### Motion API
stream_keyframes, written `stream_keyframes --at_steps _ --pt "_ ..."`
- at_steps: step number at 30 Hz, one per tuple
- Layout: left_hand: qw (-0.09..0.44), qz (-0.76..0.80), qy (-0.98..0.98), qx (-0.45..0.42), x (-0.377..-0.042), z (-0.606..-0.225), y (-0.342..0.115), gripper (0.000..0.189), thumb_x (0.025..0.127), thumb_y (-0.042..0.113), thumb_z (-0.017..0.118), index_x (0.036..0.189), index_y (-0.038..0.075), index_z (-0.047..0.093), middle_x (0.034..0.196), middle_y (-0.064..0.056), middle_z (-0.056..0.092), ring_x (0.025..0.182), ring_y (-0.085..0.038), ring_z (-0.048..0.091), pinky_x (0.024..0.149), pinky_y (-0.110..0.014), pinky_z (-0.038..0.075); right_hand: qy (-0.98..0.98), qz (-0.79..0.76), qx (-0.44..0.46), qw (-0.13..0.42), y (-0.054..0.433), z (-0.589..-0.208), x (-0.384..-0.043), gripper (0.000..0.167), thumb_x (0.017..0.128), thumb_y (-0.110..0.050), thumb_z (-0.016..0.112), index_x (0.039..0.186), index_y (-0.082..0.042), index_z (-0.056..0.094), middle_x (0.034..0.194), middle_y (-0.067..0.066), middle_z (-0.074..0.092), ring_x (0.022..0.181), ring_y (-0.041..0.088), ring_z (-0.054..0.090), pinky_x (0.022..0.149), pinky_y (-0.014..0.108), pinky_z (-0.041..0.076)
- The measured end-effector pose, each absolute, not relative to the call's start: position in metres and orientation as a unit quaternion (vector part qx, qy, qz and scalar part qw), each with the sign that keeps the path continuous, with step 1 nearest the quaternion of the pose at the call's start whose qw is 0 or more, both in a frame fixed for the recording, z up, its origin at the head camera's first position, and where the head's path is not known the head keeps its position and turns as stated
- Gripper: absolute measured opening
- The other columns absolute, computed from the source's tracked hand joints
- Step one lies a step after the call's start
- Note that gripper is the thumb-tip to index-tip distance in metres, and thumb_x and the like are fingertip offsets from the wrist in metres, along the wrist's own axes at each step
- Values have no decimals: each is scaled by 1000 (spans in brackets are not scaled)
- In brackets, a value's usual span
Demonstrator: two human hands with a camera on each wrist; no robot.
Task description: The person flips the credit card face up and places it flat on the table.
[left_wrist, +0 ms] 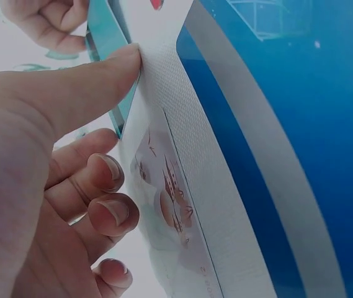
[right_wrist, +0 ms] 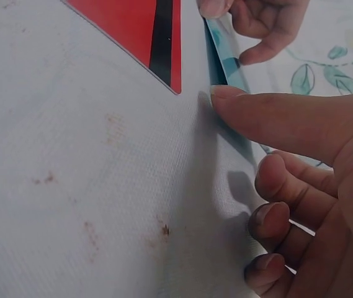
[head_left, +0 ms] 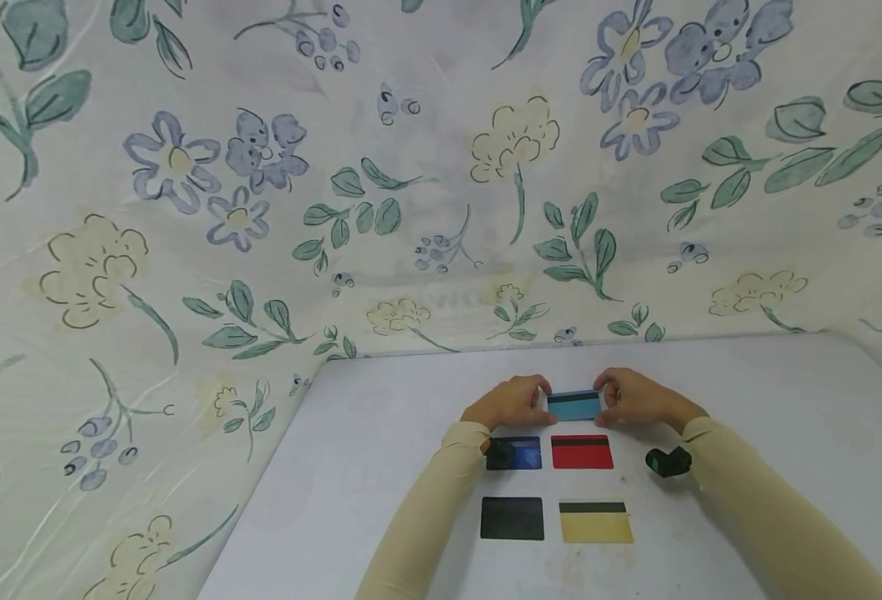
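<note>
Both hands hold a light blue card [head_left: 573, 408] with a dark stripe near its far edge. At its left end, my left hand [head_left: 508, 402] pinches it between thumb and fingers; my right hand [head_left: 643, 398] does the same at the right end. In the wrist views the card [right_wrist: 221, 53] stands tilted, one long edge near the table. A whitish card with brown drawings [left_wrist: 173, 198] lies under the left hand in the left wrist view. Nearer me lie a red card [head_left: 582, 452] with a dark stripe and a blue card [head_left: 528, 455], partly covered by the left wrist.
A black card [head_left: 512, 518] and a yellow card [head_left: 595, 527] with a dark stripe form the nearest row. All lie on a white table [head_left: 321, 467] with small brown stains. A flower-patterned sheet [head_left: 426, 200] rises behind the table and along its left side.
</note>
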State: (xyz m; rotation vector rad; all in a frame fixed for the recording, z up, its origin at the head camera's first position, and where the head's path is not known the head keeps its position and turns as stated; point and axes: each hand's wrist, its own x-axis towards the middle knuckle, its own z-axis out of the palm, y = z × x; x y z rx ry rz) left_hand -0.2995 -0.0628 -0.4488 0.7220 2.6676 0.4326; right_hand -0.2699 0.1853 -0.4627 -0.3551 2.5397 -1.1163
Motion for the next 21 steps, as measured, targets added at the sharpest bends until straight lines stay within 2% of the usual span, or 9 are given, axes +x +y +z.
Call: stream_keyframes --at_steps 10,21 --pt "170 144 938 265 -301 -447 -62 52 91 41 77 134 16 61 95 0 61 85 -12 57 75 -24 49 894 -393 -133 168 187 -462 -272 60 83 -19 86 129 4 55 86 6 57 83 19 54 75 32 48" --pt "161 160 933 279 -299 -446 -60 56 90 41 79 136 13 60 88 1 59 77 -10 54 66 -21 44 892 -397 -144 161 188 -460 -272 62 83 -21 86 130 4 55 86 5 57 84 19 54 75 32 48"
